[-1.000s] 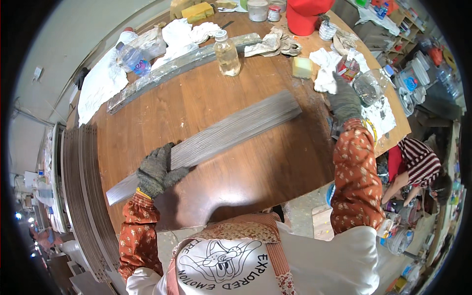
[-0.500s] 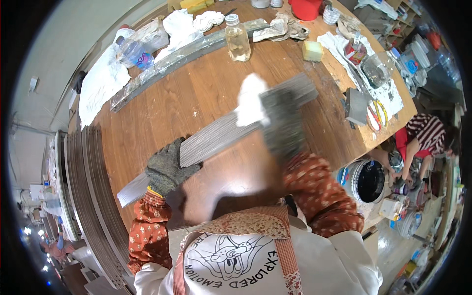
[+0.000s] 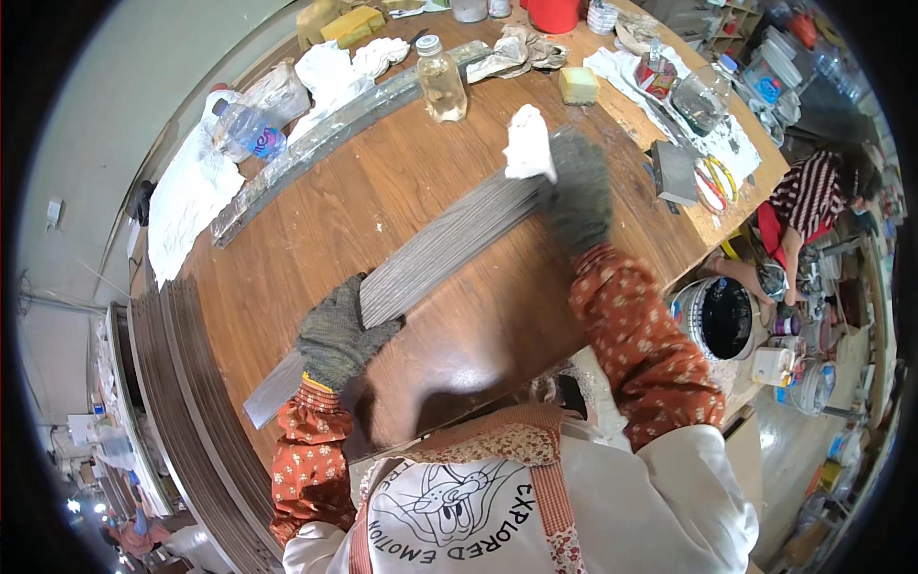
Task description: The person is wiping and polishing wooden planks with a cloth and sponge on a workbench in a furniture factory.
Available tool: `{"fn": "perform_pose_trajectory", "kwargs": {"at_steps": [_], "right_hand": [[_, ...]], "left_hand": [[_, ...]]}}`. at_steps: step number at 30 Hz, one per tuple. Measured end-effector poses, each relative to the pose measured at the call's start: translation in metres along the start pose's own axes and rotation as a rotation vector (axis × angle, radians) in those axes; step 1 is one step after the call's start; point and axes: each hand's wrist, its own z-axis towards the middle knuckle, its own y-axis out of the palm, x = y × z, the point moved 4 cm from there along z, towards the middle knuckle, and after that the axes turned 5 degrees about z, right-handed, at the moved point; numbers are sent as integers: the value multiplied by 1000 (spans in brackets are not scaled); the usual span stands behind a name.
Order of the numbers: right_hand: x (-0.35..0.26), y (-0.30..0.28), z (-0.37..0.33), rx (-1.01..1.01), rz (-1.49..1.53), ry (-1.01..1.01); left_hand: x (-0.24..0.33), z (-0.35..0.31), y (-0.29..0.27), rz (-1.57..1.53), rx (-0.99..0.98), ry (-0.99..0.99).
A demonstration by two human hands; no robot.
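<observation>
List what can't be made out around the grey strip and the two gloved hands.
- Head view: the near end of the grey strip under the left hand is covered by the glove.
- The right hand is motion-blurred; its grip on the white cloth is unclear.
- The clear bottle contents: too small.

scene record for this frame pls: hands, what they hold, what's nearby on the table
left hand: gloved left hand presses on the near end of the long grey strip
right hand: gloved right hand holds a white cloth against the strip's far end
strip: lies diagonally on the wooden table
nearby: glass bottle, yellow sponge, second grey strip, plastic water bottle
beside table: black bucket
</observation>
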Motion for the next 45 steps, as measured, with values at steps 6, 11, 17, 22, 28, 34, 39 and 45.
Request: {"fn": "perform_pose_trajectory", "kwargs": {"at_steps": [6, 11, 17, 22, 28, 34, 39, 45], "right_hand": [[-139, 42, -71, -287, 317, -266], [-73, 19, 3, -793, 33, -37], [140, -6, -37, 193, 836, 531], [124, -3, -69, 312, 1616, 943], [80, -27, -41, 154, 2109, 949], [112, -5, -58, 63, 1678, 833], [121, -13, -45, 13, 1507, 803], [70, -16, 1, -29, 2252, 1007]], "left_hand": [[-4, -1, 12, 20, 72, 41], [-15, -7, 9, 66, 93, 20], [-10, 13, -20, -754, -157, -87], [-17, 123, -19, -1119, -27, -95], [36, 279, 14, -1039, 377, 86], [72, 355, 27, -1013, 531, -50], [130, 323, 0, -858, 333, -58], [187, 249, -50, 47, 405, 550]]}}
